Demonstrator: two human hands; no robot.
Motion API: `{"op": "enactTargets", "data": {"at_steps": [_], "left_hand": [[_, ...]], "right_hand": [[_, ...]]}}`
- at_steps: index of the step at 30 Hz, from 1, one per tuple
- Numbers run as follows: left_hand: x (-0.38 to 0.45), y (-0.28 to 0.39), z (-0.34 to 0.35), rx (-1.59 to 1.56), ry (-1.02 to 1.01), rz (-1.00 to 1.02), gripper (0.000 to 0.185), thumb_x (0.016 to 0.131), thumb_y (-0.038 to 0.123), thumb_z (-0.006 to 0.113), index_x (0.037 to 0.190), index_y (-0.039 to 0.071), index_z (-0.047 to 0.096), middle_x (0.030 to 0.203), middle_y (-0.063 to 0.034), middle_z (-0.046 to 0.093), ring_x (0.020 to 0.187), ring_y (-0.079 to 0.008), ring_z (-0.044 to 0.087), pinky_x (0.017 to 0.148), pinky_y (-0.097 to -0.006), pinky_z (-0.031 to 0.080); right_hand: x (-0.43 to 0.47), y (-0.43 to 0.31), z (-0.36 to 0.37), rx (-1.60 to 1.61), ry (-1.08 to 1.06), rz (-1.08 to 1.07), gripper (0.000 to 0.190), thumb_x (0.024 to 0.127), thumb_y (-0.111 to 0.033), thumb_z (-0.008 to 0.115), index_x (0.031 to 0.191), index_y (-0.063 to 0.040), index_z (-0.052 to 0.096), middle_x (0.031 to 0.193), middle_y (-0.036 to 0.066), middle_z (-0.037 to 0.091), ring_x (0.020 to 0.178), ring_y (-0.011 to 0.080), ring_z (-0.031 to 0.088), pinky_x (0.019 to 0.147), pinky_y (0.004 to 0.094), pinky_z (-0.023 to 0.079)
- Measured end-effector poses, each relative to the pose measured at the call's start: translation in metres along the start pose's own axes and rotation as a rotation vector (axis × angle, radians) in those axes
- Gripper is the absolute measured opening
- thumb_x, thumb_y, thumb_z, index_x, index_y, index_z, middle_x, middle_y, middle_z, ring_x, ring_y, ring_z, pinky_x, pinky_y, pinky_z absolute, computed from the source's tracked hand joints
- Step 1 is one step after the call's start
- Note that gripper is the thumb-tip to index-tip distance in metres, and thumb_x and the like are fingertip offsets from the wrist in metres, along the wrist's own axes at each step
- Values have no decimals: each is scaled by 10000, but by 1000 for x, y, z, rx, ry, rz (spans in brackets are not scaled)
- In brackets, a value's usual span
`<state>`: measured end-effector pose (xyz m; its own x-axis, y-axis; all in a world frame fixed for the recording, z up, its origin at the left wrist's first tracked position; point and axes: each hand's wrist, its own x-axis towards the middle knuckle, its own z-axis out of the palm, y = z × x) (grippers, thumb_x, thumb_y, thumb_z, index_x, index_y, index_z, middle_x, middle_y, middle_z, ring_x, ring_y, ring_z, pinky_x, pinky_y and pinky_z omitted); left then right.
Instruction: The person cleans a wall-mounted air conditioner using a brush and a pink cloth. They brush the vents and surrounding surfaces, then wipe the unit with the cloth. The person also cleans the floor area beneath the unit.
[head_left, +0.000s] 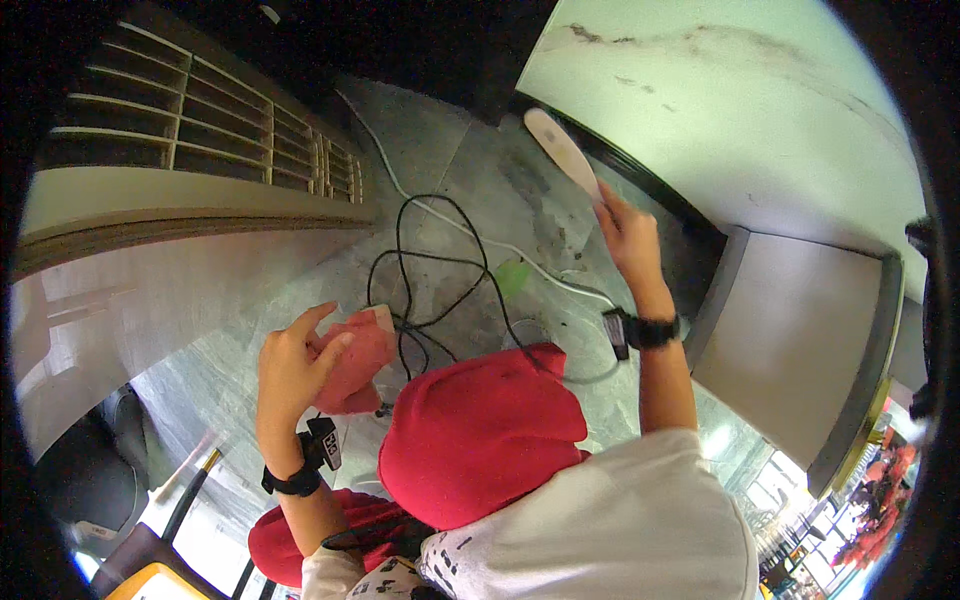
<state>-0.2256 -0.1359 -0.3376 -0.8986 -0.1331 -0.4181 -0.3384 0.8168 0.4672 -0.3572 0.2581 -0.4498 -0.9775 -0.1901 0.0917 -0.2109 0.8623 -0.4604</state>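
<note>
My right hand (630, 232) grips a pale, flat, paddle-shaped tool (566, 154), perhaps a brush seen from its back. The tool is held over the grey floor, close to the dark base strip under the marble-look panel. In my left hand (289, 371) is a crumpled pink cloth (356, 360), pinched between thumb and fingers, with a pale corner tag. It hangs left of my red-clothed knee (480, 435). A looped black cable (397, 259) lies between the hands, and what is under the tool is hidden.
A pale cable (382, 154) crosses the marbled floor tiles (457, 292). A green patch (512, 277) and small dark debris (577, 256) lie near it. Slatted shelving (187, 112) flanks the left; a marble-look panel (712, 112) and grey-edged cabinet (795, 337) flank the right. A dark chair part (187, 495) is lower left.
</note>
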Motion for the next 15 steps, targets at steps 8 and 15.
{"op": "enactTargets", "data": {"at_steps": [8,15], "left_hand": [[0,3,-2,-39,49,22,328,744,233,719,1028,78,662,616,-154,607,550,-278,605,535,-344,469],[0,8,2,-55,84,72,299,748,200,715,1007,62,665,629,-157,603,549,-269,595,535,-329,463]], "right_hand": [[-4,59,57,-280,154,59,331,900,-239,551,1229,-207,570,780,186,626,648,376,610,545,463,471],[-34,15,25,-209,182,78,402,895,-250,557,1294,-282,509,728,180,617,604,364,613,513,475,476]]}}
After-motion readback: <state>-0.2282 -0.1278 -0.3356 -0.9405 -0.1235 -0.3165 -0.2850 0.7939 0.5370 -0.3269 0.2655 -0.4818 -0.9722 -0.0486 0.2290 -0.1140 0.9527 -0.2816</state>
